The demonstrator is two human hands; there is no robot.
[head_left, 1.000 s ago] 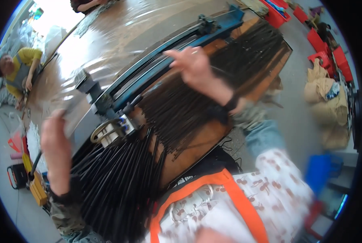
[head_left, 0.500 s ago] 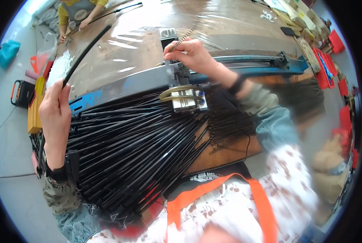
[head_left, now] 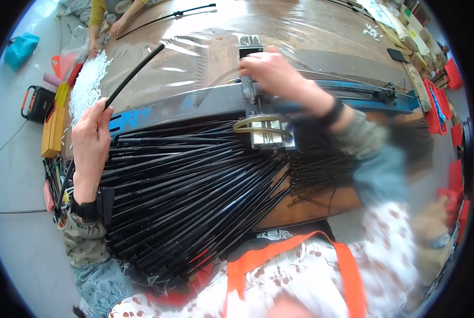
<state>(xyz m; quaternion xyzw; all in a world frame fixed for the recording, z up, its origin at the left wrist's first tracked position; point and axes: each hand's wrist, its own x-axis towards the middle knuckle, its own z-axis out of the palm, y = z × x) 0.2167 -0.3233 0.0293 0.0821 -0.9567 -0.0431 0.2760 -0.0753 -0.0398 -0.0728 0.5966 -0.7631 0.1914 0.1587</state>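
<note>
My left hand (head_left: 91,132) is closed round the lower end of a black tube (head_left: 136,73), which slants up and to the right over the table. My right hand (head_left: 271,71), slightly blurred, has its fingers pinched together above a small clamping device (head_left: 269,135) with a silver block and yellowish hoses. A long thin coil spring (head_left: 200,69), smeared by motion, curves between the tube's far end and my right hand; its exact ends are hard to make out. Many black rods (head_left: 194,196) lie fanned out below my hands.
A blue metal rail (head_left: 168,112) crosses the table behind the device. More coil springs (head_left: 314,177) lie at right. White small pieces (head_left: 88,87) are heaped at far left, near a co-worker's hands (head_left: 119,26). Red bins (head_left: 434,106) stand along the right side.
The spring has swung from above my right hand to its left, toward the tube. Both hands and the whole scene sit farther right in the picture.
</note>
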